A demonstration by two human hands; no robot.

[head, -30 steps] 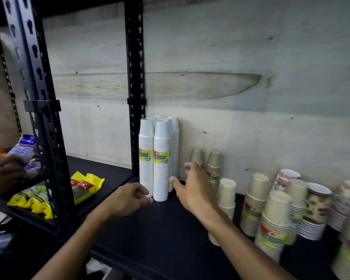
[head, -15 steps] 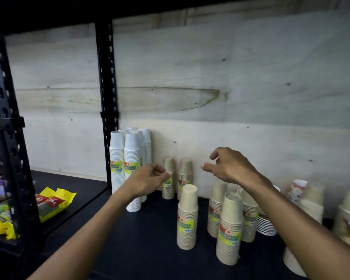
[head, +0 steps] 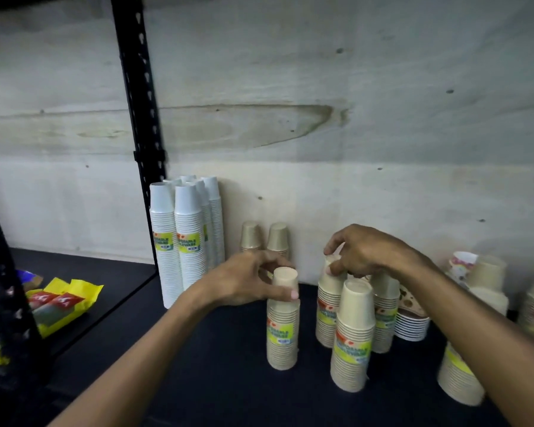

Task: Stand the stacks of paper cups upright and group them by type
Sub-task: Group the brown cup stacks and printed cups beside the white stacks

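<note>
The shelf [head: 198, 380] is showing black, and so is the perforated upright post [head: 139, 97]. Behind them the back wall [head: 321, 87] is looking pale grey-white with a brownish stain across it. The tall stacks of white cups [head: 184, 238] are wearing yellow-green labels with a touch of red. The beige cup stacks [head: 282, 337] are carrying the same sort of yellow-green label (red and blue marks on it). One stack behind them, the patterned cups [head: 412, 315], is showing brown spots above white rims. The packets [head: 60, 303] at left are glowing yellow with red panels.
</note>
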